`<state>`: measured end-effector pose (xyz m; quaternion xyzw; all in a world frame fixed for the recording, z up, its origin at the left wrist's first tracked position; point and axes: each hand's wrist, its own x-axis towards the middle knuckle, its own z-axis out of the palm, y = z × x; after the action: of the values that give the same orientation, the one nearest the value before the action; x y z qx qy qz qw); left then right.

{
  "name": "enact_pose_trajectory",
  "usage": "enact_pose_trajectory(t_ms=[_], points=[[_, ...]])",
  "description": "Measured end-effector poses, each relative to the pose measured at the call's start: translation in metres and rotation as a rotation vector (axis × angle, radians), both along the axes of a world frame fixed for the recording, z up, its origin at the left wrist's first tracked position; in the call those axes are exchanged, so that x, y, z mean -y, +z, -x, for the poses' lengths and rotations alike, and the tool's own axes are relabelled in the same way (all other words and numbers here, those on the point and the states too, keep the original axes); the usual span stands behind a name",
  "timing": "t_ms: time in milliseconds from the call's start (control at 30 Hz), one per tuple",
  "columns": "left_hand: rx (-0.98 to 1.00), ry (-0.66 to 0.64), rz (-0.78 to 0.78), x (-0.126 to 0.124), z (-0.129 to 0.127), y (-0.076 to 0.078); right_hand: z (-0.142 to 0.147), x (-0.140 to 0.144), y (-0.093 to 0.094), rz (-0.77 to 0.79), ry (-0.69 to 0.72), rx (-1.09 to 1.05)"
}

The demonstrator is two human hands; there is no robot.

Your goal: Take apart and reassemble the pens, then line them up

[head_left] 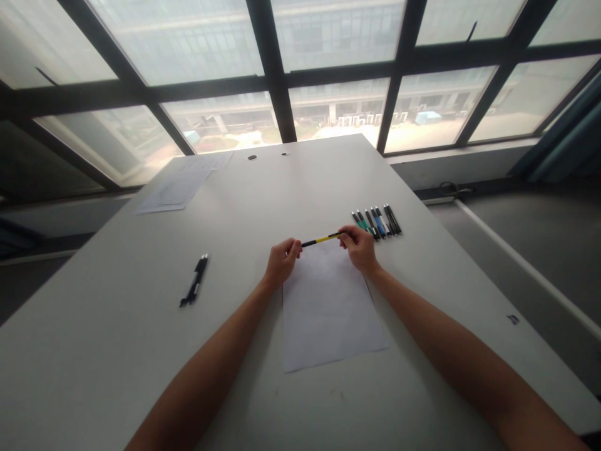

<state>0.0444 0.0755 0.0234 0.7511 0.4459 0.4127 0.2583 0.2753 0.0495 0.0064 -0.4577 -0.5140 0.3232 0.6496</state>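
Yellow-and-black pen (322,238) held level above white paper (328,307), left hand (282,260) and right hand (359,245) pinching its ends. Looks mid-uncapping; next, a straight pull apart.

Pen: we see a slim yellow and black pen (322,238), held level above the table, its right end tilted slightly up.
Ends: one end sits in our left hand (282,260) at 9 o'clock of the pen, the other in our right hand (360,246) at 3 o'clock.
Place: it hangs over the far edge of the white sheet (328,307), the paper lying at 6 o'clock of it.
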Motion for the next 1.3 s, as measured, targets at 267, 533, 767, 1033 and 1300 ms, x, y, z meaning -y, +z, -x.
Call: enact_pose_trajectory(t_ms=[267,533,767,1033,1300], points=[[0.040,-0.006,0.052,-0.001,0.000,-0.003,-0.002,-0.004,-0.004,-0.022,0.015,-0.041],[0.123,-0.041,-0.031,-0.004,-0.001,-0.003,-0.005,-0.005,-0.006,-0.031,-0.042,-0.044],[0.043,0.032,-0.113,-0.007,0.000,-0.006,-0.004,-0.006,-0.007,-0.034,-0.066,-0.033],[0.127,0.206,-0.086,-0.010,0.003,-0.008,-0.015,-0.012,-0.008,-0.127,-0.374,-0.195],[0.002,0.035,-0.097,-0.003,-0.001,-0.005,-0.008,-0.006,-0.007,0.001,-0.081,0.192]])
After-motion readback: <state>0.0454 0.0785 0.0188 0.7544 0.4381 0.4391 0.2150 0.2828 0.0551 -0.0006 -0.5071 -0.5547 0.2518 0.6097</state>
